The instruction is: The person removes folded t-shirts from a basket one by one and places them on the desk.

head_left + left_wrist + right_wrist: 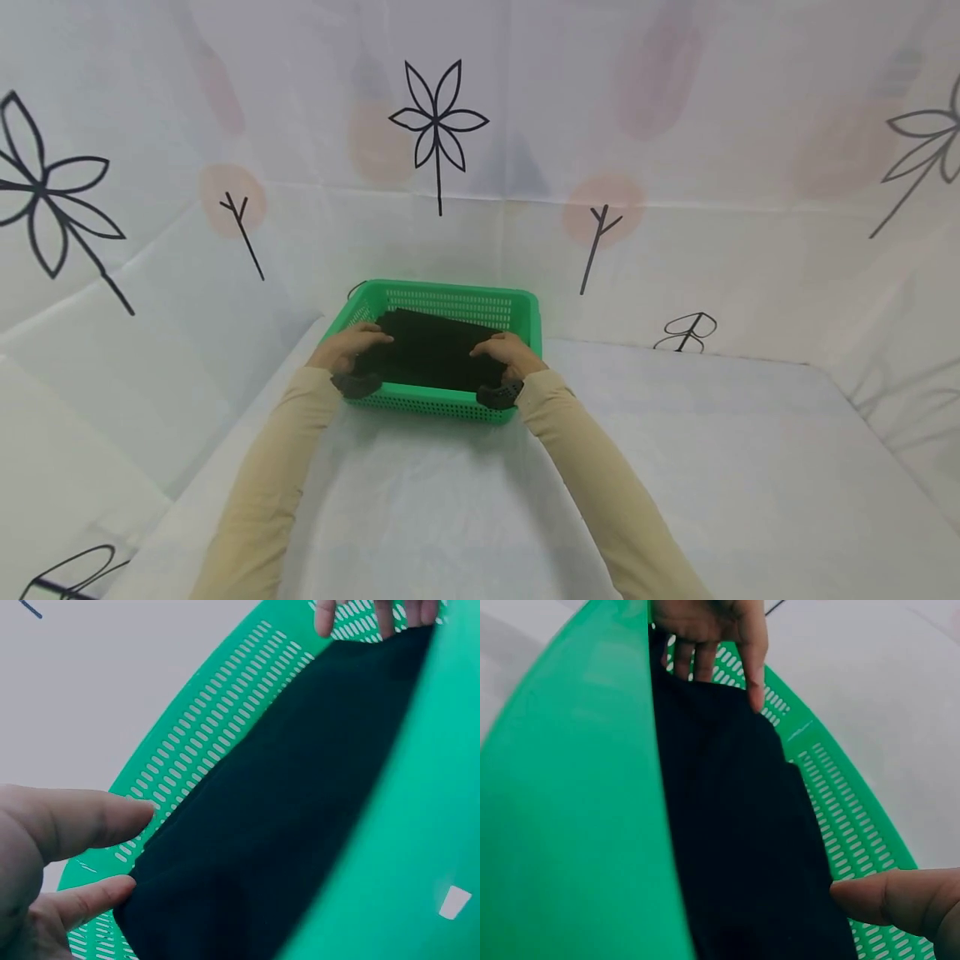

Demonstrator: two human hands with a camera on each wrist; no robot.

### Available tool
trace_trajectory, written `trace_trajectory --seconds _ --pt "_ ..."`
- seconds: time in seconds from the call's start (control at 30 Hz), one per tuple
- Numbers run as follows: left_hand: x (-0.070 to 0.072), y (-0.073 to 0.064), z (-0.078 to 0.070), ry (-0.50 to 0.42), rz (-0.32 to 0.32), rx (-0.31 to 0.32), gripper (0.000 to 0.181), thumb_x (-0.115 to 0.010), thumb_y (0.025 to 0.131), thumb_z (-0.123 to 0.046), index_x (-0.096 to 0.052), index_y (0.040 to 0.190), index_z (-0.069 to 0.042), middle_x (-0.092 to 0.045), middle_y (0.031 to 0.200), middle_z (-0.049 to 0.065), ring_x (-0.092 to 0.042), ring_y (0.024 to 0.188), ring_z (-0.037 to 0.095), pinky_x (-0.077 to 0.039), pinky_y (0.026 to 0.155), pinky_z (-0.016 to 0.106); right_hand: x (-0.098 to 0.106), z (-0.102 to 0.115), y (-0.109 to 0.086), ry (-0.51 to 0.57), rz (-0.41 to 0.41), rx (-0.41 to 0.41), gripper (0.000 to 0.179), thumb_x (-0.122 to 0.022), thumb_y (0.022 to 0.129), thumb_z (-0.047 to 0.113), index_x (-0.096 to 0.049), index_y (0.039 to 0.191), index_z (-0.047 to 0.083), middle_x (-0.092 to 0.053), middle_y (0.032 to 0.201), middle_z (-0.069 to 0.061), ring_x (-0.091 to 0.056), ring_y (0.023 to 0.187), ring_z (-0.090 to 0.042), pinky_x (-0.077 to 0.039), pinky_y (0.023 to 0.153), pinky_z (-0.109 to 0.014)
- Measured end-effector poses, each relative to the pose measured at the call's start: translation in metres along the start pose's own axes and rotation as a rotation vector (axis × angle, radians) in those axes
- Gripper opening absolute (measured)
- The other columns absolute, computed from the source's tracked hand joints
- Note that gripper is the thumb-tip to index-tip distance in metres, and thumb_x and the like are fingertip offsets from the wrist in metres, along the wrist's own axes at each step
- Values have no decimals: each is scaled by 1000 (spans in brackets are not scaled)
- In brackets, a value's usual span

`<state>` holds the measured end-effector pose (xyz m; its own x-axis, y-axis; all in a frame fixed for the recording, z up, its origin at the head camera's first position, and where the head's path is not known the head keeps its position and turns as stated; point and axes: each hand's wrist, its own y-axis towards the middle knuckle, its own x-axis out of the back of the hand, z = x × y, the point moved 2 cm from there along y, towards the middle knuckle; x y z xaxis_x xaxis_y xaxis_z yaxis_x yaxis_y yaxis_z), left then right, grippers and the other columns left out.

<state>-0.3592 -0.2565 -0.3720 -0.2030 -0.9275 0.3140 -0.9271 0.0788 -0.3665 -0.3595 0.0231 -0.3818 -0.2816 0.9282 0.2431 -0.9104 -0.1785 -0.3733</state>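
Note:
A folded black cloth [435, 350] lies inside a green plastic basket [529, 312] with slotted walls. My left hand [351, 344] is at the cloth's left end, reaching over the basket's near rim. In the left wrist view, one extended finger touches the cloth [247, 825] at its edge, with another digit held apart from it. My right hand [512, 352] is at the opposite end. Its thumb [881, 898] lies straight against the cloth's far edge in the right wrist view. Fingers of both hands reach down beside the cloth's ends, partly hidden.
The basket stands on a white-covered table [675, 450], close to the back wall. White sheeting [510, 242] with black flower and twig drawings hangs behind and at both sides. Dark bands [498, 394] sit at both wrists, over the basket's near rim.

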Motion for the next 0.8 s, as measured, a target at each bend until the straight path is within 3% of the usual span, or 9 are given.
trace_trajectory --seconds 0.23,0.33,0.43,0.47,0.5,0.57,0.63,0.67,0.8 --pt "-1 0 -2 4 -13 -4 68 -54 98 -19 -18 152 0 -7 157 25 -4 142 44 -13 112 54 0 -1 2 40 4 -6 71 -65 92 18 -28 150 3 -26 154 -19 -35 132 -38 -41 99 -49" --pt "0 0 -3 10 0 -22 70 -54 98 -19 -17 152 1 -6 156 26 -6 142 44 -13 112 55 2 -2 5 29 -15 -1 69 -64 92 19 -31 151 7 -31 151 -17 -53 88 -19 -47 80 -32" --pt "2 0 -2 33 19 -51 71 -54 98 -17 -14 153 2 -6 156 28 -7 142 44 -14 112 54 2 -3 8 29 -31 5 65 -63 93 20 -34 151 11 -36 149 -15 -27 62 -13 -36 61 -28" --pt "3 0 -1 38 24 -59 71 -54 98 -17 -13 153 2 -6 156 28 -7 142 44 -14 112 55 2 -4 8 35 -27 10 64 -63 93 19 -35 151 11 -35 149 -16 -30 61 -12 -38 63 -27" --pt "4 1 -1 44 29 -65 72 -54 98 -16 -12 153 3 -5 156 28 -7 142 44 -14 112 55 2 -4 8 43 -21 16 64 -62 94 18 -34 151 11 -33 150 -16 -42 67 -13 -42 70 -28" --pt "5 2 0 52 29 -71 72 -54 98 -16 -12 153 2 -6 156 28 -7 142 43 -14 112 55 2 -4 7 55 -10 32 64 -62 94 17 -34 150 9 -29 153 -17 -55 100 -24 -44 91 -36" --pt "7 3 0 81 18 -70 72 -55 98 -18 -13 153 2 -7 155 29 -9 142 44 -16 111 56 1 -5 9 61 -8 45 64 -62 93 17 -34 150 8 -25 154 -19 -39 130 -39 -33 106 -48" --pt "7 4 0 98 10 -66 72 -55 97 -20 -14 153 1 -9 155 28 -11 141 44 -18 110 56 1 -6 10 60 -7 49 65 -62 93 17 -34 150 8 -23 155 -19 -26 137 -43 -27 109 -52" --pt "5 5 -2 129 -29 -52 74 -57 96 -23 -15 153 0 -13 155 28 -17 140 43 -24 109 55 -1 -8 16 34 -30 63 65 -64 91 21 -37 149 10 -25 154 -20 -24 138 -43 -25 109 -54"
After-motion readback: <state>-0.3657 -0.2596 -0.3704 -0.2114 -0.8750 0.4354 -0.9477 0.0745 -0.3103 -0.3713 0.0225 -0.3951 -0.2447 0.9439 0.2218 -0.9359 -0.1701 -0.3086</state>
